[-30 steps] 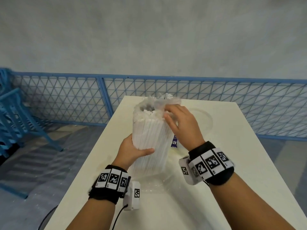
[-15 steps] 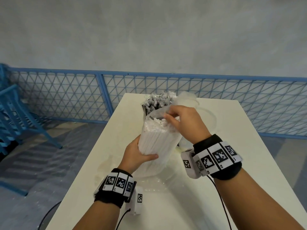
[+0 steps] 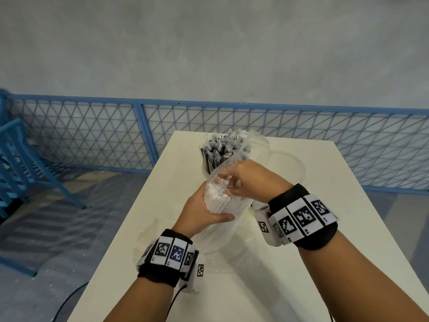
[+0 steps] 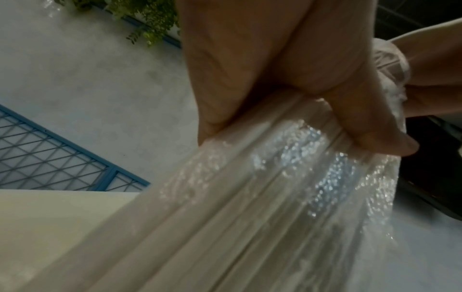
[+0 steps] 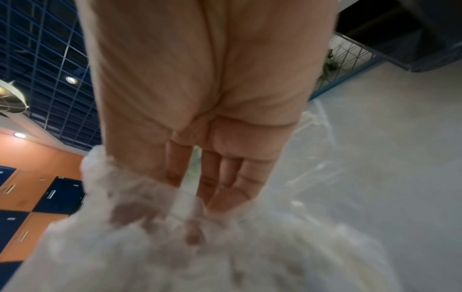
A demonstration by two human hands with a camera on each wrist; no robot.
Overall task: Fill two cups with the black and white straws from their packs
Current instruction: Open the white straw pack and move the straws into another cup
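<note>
My left hand (image 3: pixel 205 212) grips a clear pack of white straws (image 3: pixel 219 202) around its middle and holds it tilted above the table; the left wrist view shows the left hand (image 4: pixel 300 128) wrapped round the pack (image 4: pixel 250 197). My right hand (image 3: pixel 234 182) reaches into the pack's open top, its fingertips curled round the straw tips. In the right wrist view the right hand (image 5: pixel 200 207) has thumb and fingers sunk among the white straws (image 5: pixel 175 256). Behind stands a clear cup (image 3: pixel 205 169) holding wrapped black straws (image 3: pixel 220 149).
The white table (image 3: pixel 325 217) carries loose clear plastic film (image 3: pixel 285 163) behind my right hand. A blue mesh fence (image 3: pixel 92 135) runs behind the table. Blue chairs (image 3: pixel 18 163) stand on the floor at the left.
The white pack has come lower and tilted toward me, uncovering the cup of black straws behind it. My right hand has gone from the pack's plastic rim into the straw tips.
</note>
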